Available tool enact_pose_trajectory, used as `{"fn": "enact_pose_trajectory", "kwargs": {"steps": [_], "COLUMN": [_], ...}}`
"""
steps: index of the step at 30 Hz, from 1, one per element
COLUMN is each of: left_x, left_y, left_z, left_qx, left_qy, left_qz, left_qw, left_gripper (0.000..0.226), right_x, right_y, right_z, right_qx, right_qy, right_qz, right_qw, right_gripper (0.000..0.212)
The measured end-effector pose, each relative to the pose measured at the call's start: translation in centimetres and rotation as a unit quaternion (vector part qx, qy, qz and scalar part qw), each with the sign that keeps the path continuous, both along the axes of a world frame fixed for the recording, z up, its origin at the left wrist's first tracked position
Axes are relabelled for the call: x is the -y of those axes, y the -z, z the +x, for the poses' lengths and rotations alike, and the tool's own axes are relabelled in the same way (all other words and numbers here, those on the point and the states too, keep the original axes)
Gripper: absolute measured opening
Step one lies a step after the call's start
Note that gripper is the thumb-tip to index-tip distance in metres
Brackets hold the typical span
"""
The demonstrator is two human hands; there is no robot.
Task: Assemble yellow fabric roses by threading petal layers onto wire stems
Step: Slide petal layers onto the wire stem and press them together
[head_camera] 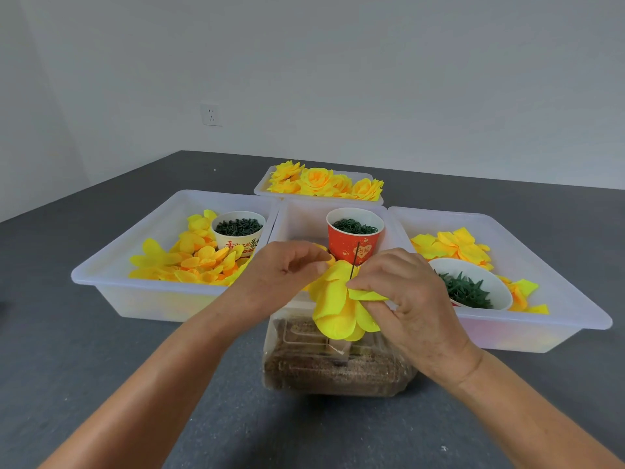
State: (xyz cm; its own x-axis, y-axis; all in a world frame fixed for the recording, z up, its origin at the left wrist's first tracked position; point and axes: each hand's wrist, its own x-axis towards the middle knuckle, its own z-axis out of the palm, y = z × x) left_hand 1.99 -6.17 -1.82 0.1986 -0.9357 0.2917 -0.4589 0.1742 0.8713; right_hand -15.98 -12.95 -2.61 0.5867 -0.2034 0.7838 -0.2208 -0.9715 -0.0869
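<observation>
Both hands are working at the centre of the dark grey table (101,333), just above a clear plastic box (334,363) with brown filling. A thin dark wire stem (355,262) is standing almost upright between the hands, and its tip is showing in front of the red paper cup (355,242). The yellow petal layers (338,306) are sitting on this stem, with the petals hanging down toward the box.

The left hand (287,269) is curling its fingers and pinching the upper left edge of the petals between thumb and fingertips. The right hand (406,292) is pinching a folded petal beside the stem, thumb on top.

Behind the hands four translucent white trays are standing close together. The left tray (111,265) is holding loose yellow-orange petals and a cream cup (236,231) full of dark green pieces. The middle tray (297,218) is holding the red cup. The right tray (541,265) is holding more petals and a white bowl (473,282) with green parts. The far tray (267,184) is holding finished yellow roses (321,181).
</observation>
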Motion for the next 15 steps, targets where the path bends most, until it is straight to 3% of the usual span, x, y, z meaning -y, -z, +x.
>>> {"fn": "enact_pose_trajectory", "kwargs": {"steps": [3, 6, 15], "left_x": [0.5, 1.1, 1.7], "left_y": [-0.4, -0.6, -1.2], "left_z": [-0.2, -0.2, -0.5], "left_qx": [-0.04, -0.043, -0.16], "left_qy": [0.0, -0.009, -0.053], "left_qz": [0.041, 0.083, 0.089], "left_qw": [0.998, 0.996, 0.982], "left_gripper": [0.011, 0.022, 0.022], "right_x": [0.1, 0.1, -0.7], "right_y": [0.2, 0.3, -0.2], "right_z": [0.0, 0.0, 0.2], "right_qx": [0.002, 0.0, -0.01], "right_qy": [0.001, 0.01, 0.056], "right_qz": [0.011, -0.001, -0.095], "right_qw": [1.0, 1.0, 0.994], "right_gripper": [0.015, 0.017, 0.014]}}
